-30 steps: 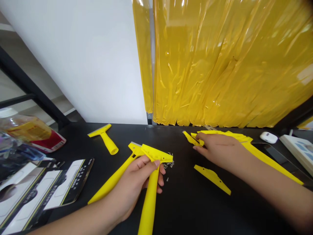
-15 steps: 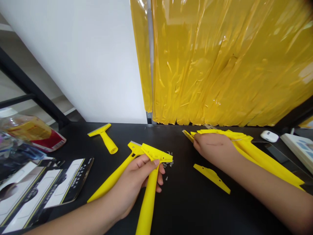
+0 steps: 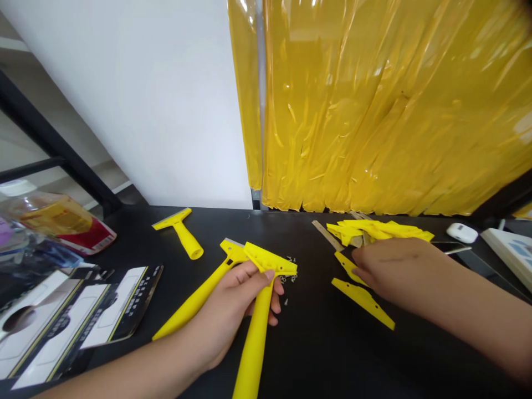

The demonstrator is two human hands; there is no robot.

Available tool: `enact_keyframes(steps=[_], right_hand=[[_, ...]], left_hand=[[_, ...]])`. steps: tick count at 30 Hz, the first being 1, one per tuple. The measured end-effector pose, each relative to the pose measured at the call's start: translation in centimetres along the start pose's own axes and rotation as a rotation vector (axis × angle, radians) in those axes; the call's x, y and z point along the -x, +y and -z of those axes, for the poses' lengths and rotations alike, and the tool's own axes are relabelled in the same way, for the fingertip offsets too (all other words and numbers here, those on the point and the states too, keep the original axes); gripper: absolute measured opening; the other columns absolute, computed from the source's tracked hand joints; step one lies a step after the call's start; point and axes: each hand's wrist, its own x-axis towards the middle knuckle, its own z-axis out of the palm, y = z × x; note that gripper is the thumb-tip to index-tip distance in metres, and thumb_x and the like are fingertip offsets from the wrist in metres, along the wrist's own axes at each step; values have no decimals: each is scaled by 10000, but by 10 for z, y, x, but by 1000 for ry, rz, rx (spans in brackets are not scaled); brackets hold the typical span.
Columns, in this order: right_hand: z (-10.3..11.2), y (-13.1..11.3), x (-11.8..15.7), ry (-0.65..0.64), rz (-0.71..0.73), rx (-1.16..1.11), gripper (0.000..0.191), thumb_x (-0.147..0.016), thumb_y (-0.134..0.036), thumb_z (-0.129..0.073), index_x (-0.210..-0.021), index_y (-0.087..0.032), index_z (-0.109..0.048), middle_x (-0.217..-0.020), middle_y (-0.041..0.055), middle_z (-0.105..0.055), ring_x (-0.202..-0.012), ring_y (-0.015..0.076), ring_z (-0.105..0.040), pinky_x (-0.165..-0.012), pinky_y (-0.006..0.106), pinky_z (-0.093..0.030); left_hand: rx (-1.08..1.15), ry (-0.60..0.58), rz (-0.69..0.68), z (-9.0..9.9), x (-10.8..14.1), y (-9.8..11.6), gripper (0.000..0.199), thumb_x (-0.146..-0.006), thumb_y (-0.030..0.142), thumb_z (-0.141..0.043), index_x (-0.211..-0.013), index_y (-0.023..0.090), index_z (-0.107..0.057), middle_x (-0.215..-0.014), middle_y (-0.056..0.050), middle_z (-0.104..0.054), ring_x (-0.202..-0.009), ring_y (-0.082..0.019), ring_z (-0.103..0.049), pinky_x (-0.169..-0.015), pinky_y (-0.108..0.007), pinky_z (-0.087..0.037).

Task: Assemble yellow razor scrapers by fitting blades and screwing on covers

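Picking step: your left hand (image 3: 233, 293) grips a scraper (image 3: 254, 338); right hand (image 3: 390, 266) seems to pinch a flat piece (image 3: 344, 264) toward the table's (image 3: 307, 354) back edge. Lift gently.

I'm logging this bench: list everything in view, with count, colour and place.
Long scrapers: two, yellow, centre
Short scraper: one, yellow, back left
Loose plates: two, yellow, centre right
Piled pieces: many, yellow, back right
Thin strips: several, greyish, by pile
Screws: several, silver, centre
Cards: several, black-and-white, front left
Bottle: one, red-yellow, left
Transparent item: one, bluish, left edge
Case: one, white, right
Box: one, blue-white, right edge
Flat item: one, black, right
Sheeting: count unclear, yellow, background
Panel: one, white, background
Bars: several, black, sides
Tabletop: one, black, foreground
Left hand: one, bare, holding nearer scraper
Right hand: one, bare, at farther plate
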Motion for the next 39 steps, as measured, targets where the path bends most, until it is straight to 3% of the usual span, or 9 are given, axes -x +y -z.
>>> enact_keyframes(steps=[4, 10, 15, 20, 25, 29, 32, 36, 39], right_hand=[[-10, -4, -24, 2, -124, 18, 340, -1027, -415, -446, -847, -237, -673, -742, 43, -711, -667, 231, -676, -575, 332, -323], [-24, -19, -33, -71, -169, -3, 301, -1005, -385, -501, -937, -217, -742, -838, 107, -764, -816, 300, -733, -646, 351, -414], [-20, -20, -32, -144, -201, -86, 279, -1031, -410, -502, -1079, -283, -745, -970, 63, -777, -917, 291, -734, -745, 388, -503], [-22, -12, -48, -304, -274, -202, 274, -1023, -401, -618, -1187, -191, -682, -1136, 71, -717, -970, 211, -699, -868, 418, -585], [-25, -5, -57, -401, -309, -310, 302, -1018, -369, -640, -1267, -199, -653, -1285, 95, -667, -1056, 224, -684, -900, 432, -596], [-20, -6, -56, -363, -311, -365, 302, -1014, -379, -643, -1246, -186, -655, -1246, 91, -676, -1025, 216, -685, -884, 428, -594], [-8, -10, -51, -264, -306, -418, 140, -979, -321, -660, -1054, -204, -680, -1014, 38, -704, -903, 206, -664, -818, 383, -556], [17, -27, -36, -137, -279, -602, 96, -973, -328, -589, -922, -252, -617, -838, -22, -658, -765, 165, -608, -676, 287, -469], [33, -49, -22, -153, -173, -995, 129, -962, -379, -597, -917, -258, -605, -816, -41, -631, -773, 142, -592, -697, 254, -471]], left_hand=[[13, -8, 2, -1, 1, 1, 255, -974, 396, -660, -886, 156, -660, -811, -58, -684, -714, -175, -645, -640, -288, -571], [0, -2, -6, -2, 2, 2, 258, -966, 394, -668, -890, 147, -667, -841, -66, -692, -713, -174, -651, -644, -296, -577], [-3, -18, -14, -2, 2, 1, 260, -966, 396, -665, -892, 147, -671, -884, -73, -697, -724, -171, -645, -652, -300, -578], [-8, -8, -16, -2, 1, 2, 251, -965, 391, -662, -893, 150, -662, -879, -73, -695, -720, -174, -647, -645, -301, -578], [-11, -9, -20, -3, 1, 2, 246, -969, 386, -656, -892, 153, -655, -871, -70, -691, -726, -175, -645, -647, -297, -580], [5, -10, -13, -3, 2, 2, 236, -963, 379, -667, -887, 156, -650, -867, -61, -683, -705, -167, -642, -627, -289, -582], [51, -42, 17, -2, 2, 0, 216, -963, 375, -660, -922, 163, -658, -935, -68, -695, -677, -158, -639, -578, -282, -575], [46, -131, 71, -1, 3, -2, 266, -1003, 393, -570, -915, 157, -656, -598, -9, -603, -447, -91, -491, -436, -182, -421], [4, -171, 100, -4, 5, -1, 265, -999, 402, -570, -901, 168, -644, -491, 19, -540, -383, -83, -444, -386, -155, -366]])
